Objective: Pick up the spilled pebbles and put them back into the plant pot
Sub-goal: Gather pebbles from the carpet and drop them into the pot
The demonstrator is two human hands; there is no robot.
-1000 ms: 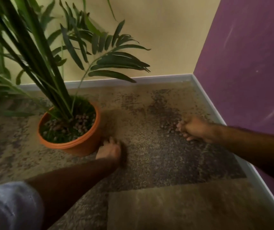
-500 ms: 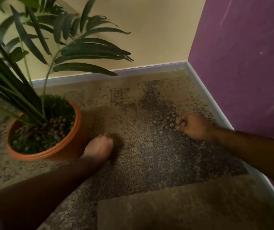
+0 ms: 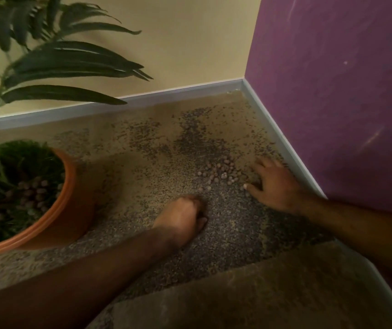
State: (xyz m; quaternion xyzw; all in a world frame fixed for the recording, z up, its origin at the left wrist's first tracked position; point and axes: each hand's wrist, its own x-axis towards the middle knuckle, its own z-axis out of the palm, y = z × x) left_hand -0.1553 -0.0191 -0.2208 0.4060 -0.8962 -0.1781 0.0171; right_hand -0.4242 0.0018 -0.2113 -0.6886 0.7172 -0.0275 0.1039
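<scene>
A room corner seen from above: a cream wall (image 3: 178, 43) meets a purple wall (image 3: 332, 91), each edged by a pale skirting board (image 3: 171, 92), over a mottled brown and grey carpet (image 3: 214, 257). At the left stands an orange plant pot (image 3: 71, 205) holding a dark green palm plant (image 3: 59, 65), with pebbles and greenery on its soil. The left hand (image 3: 183, 217) rests on the carpet between the pot and the spill, its fingers curled into a fist; whether it holds anything cannot be told. The right hand (image 3: 273, 184) lies near the purple wall, fingers spread open, touching the edge of the spilled pebbles (image 3: 221, 172), a small loose cluster on the carpet, well apart from the pot.
</scene>
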